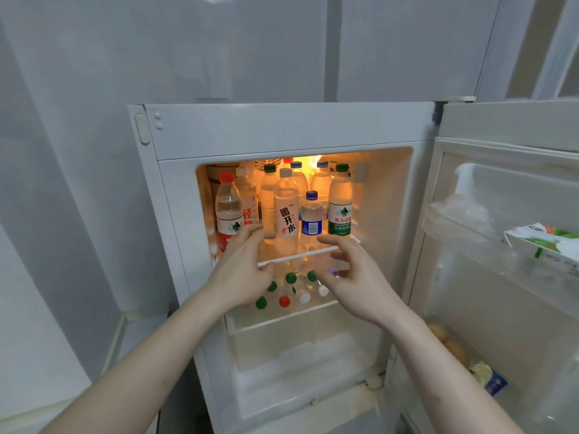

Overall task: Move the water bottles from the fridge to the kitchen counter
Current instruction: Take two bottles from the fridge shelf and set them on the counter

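Observation:
The small white fridge [282,130] stands open, its inside lit. Several water bottles stand on the upper shelf [297,255]: a red-capped one [228,211] at the left, a white-labelled one [286,211] in the middle, a short blue-capped one [311,219] and a green-labelled one [340,205] at the right. More bottles stand on the lower shelf, showing green, red and white caps [284,301]. My left hand [242,274] and my right hand [354,280] reach toward the shelf front with fingers spread, holding nothing. The fingertips are close to the middle bottles.
The fridge door [501,245] hangs open at the right, with a carton [542,242] in its upper rack and packets [488,377] lower down. A clear drawer [297,339] sits below the shelves. Pale walls surround the fridge.

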Tool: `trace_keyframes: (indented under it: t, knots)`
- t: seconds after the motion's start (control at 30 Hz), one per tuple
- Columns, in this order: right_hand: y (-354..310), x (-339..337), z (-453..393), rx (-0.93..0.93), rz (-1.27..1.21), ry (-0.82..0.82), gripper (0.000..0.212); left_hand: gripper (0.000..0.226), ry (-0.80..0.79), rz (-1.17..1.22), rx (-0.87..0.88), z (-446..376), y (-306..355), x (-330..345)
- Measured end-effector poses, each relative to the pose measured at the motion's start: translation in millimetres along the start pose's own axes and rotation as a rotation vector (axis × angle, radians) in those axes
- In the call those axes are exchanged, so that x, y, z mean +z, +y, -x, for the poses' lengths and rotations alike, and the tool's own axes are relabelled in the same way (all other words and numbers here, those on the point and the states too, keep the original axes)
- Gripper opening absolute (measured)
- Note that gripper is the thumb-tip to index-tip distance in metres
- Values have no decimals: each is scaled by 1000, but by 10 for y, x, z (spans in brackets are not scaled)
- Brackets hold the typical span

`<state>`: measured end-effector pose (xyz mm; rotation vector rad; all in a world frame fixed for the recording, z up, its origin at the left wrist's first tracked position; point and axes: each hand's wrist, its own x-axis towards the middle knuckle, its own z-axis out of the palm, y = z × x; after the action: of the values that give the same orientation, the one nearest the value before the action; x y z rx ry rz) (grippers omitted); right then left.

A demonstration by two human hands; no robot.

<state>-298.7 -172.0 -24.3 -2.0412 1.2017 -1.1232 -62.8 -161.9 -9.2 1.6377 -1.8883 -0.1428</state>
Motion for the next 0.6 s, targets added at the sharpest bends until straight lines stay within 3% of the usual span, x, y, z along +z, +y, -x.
trace_keyframes:
  t: [0.37, 0.6]
  knots:
    - [-34, 256, -1170, -40, 14, 91, 80, 69, 394, 175, -328, -784, 53, -30]
    - [-74, 358, -1726, -55, 125, 82, 78, 83, 580, 222, -452, -1126, 96, -7]
